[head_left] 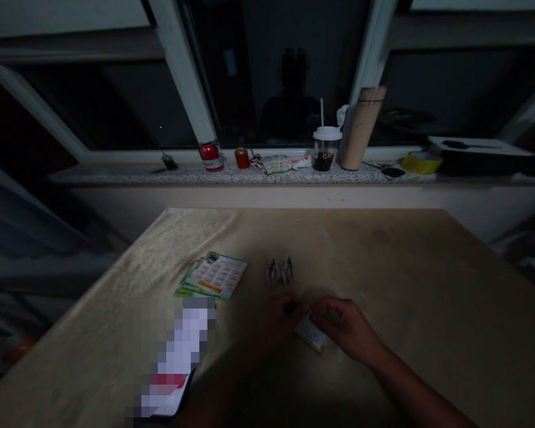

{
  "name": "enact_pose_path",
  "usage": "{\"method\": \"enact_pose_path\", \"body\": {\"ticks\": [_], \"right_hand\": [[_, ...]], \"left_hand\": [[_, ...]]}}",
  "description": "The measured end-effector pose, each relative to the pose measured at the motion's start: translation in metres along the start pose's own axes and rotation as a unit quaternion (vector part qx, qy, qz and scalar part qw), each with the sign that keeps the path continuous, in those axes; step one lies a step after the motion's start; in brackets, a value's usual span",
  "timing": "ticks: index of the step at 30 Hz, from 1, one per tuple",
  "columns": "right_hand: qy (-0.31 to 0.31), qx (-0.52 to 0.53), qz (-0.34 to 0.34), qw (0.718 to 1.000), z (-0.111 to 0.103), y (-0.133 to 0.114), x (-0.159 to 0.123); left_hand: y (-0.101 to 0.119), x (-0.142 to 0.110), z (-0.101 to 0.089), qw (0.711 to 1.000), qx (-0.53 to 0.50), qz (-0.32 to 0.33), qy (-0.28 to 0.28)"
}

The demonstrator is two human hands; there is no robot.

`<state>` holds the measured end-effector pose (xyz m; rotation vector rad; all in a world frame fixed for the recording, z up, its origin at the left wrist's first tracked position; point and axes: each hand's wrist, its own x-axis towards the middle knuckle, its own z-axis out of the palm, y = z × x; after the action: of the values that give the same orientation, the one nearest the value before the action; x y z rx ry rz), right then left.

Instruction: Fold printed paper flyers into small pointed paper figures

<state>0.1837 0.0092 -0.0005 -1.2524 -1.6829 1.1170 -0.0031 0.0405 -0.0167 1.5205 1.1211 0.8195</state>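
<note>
Printed card point(312, 334): lies on the cloth-covered table point(383, 255), under the person's fingertips. Right hand point(345, 324): thumb and fingers pinch the card's upper edge. Left hand point(285, 312): at the card's upper left corner; too dark to tell whether its fingers pinch or merely touch. Left of the card: a lit device point(182, 351), partly pixelated. Beyond the card, to its left: a fanned card stack point(218, 276); nearer its line, two small folded pieces point(280, 272), standing side by side.

Containers, on the windowsill point(138, 172) well beyond the card. Directly beyond: clear cup point(324, 156), white lid, straw inserted, dark contents in the lower part. Beyond and right: tall tan tumbler point(363, 128), upright, contents hidden. Beyond and left: small orange can point(241, 158), then larger red can point(211, 157), both upright; contents of each not visible.
</note>
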Motion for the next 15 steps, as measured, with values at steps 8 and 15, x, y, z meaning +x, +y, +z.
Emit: {"method": "enact_pose_path", "body": {"ticks": [8, 15], "right_hand": [[-0.051, 0.065, 0.009, 0.997, -0.004, 0.015, 0.007], [-0.072, 0.086, 0.018, 0.994, -0.003, 0.028, -0.01]], "left_hand": [[-0.001, 0.012, 0.011, 0.998, 0.028, 0.035, -0.04], [-0.014, 0.002, 0.016, 0.993, 0.041, 0.046, -0.1]]}}
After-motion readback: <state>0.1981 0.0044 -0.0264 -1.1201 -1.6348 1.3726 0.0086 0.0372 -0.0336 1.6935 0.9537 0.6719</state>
